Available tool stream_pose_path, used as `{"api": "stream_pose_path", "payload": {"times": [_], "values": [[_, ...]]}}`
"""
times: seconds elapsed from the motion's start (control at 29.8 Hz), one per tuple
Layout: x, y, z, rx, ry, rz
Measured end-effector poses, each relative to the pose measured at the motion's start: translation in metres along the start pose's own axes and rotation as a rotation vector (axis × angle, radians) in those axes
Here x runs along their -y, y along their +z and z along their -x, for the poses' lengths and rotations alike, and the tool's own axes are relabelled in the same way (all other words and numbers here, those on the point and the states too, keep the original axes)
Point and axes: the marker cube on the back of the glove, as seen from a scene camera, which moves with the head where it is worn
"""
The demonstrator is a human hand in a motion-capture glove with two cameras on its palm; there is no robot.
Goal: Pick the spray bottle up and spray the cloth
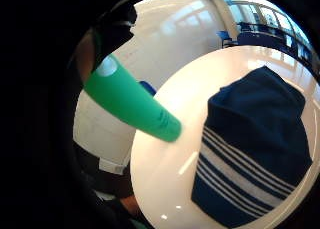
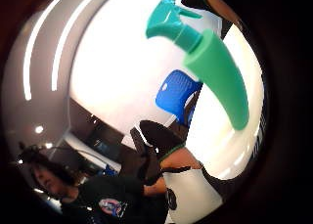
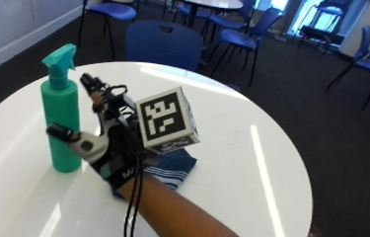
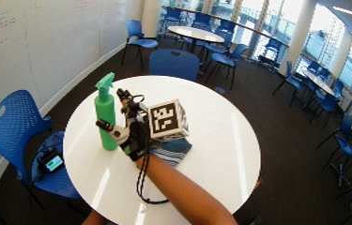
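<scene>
A green spray bottle [image 3: 63, 123] with a teal trigger head stands upright on the round white table [image 3: 237, 148], near its left edge. My gloved right hand [image 3: 109, 143] hovers just to the right of it, palm turned towards the bottle, fingers straight and thumb spread in front of the bottle's lower body; it grips nothing. A dark blue cloth [image 3: 168, 170] with white stripes lies flat on the table under and behind the hand. The palm views show the bottle [image 1: 132, 104] [image 2: 215, 72] close by and the cloth [image 1: 255, 144] beside it.
A blue chair [image 3: 165, 44] stands at the table's far side. Another blue chair [image 4: 13, 122] by the whiteboard wall carries a small device [image 4: 54, 162]. More chairs and a second round table [image 4: 194, 32] fill the room behind.
</scene>
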Motion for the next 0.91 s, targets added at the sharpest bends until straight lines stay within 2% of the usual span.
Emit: {"api": "stream_pose_path", "payload": {"times": [0.2,0.44,0.7,0.91], "values": [[-0.040,0.010,0.044,0.000,-0.181,0.220],[-0.067,0.002,0.085,-0.026,-0.354,0.356],[-0.098,-0.004,0.087,-0.091,-0.415,0.489],[-0.106,-0.016,0.081,-0.146,-0.425,0.526]]}}
